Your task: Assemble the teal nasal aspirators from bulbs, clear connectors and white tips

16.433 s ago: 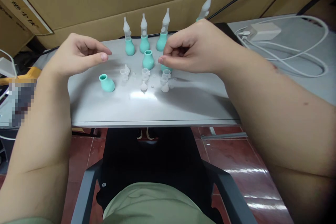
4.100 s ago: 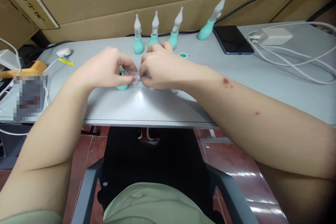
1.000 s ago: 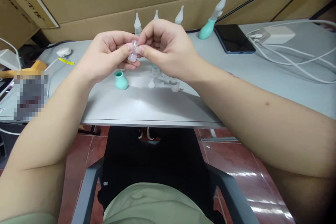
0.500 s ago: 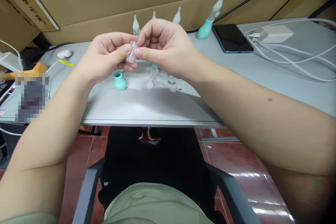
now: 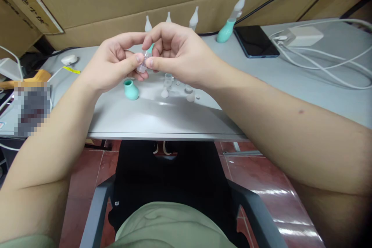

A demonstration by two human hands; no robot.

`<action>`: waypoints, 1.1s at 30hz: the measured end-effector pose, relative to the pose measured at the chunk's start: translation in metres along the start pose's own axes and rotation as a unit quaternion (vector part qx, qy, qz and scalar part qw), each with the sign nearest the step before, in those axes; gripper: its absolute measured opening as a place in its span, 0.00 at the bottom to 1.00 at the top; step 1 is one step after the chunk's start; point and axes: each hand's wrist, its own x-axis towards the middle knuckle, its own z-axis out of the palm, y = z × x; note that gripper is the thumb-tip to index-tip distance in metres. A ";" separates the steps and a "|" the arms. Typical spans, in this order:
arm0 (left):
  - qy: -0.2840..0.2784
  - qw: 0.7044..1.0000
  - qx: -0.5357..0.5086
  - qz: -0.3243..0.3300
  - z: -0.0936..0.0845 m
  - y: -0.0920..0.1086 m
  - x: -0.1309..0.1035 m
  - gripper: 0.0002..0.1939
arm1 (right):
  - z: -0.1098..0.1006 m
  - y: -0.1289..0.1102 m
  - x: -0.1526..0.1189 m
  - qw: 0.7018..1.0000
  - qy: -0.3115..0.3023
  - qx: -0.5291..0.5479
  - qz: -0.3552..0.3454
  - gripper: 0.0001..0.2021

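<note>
Tube of clear plastic [image 5: 142, 65], short and tilted, is between the two hands, raised over the far half of the grey tabletop [image 5: 162, 122]. The left hand [image 5: 119, 60] grasps it between thumb and fingers; the right hand [image 5: 178, 56] pinches its right side. Below and just left of centre, an open teal rubber bulb [image 5: 131, 90] sits with its mouth up. To its right lie a clear plastic cup [image 5: 168, 78], a small white cone-shaped tip [image 5: 165, 92] and a rounded white tip [image 5: 190, 97]. Beyond the hands rise three pointed white nozzles, their lower parts mostly hidden. Farther right, a teal bulb with a translucent nozzle [image 5: 225, 32] leans near a black phone [image 5: 256, 42]; a white power adapter [image 5: 306, 37] lies at far right.
</note>
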 end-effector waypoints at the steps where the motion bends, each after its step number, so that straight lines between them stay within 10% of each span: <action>1: -0.008 1.000 0.002 -0.005 0.000 0.000 0.000 0.32 | 0.001 0.000 0.001 1.000 -0.004 0.001 -0.004 0.17; 13: -0.005 1.000 -0.017 0.011 -0.001 -0.006 0.006 0.28 | 0.000 0.007 0.001 0.992 -0.083 0.072 -0.066 0.11; 24: 0.023 0.998 0.046 0.031 -0.003 -0.004 0.003 0.24 | 0.002 0.016 0.006 0.991 0.044 -0.041 -0.115 0.22; 33: 0.036 0.998 0.048 0.002 -0.002 0.000 0.004 0.30 | 0.004 0.009 -0.004 0.984 0.020 -0.082 -0.160 0.08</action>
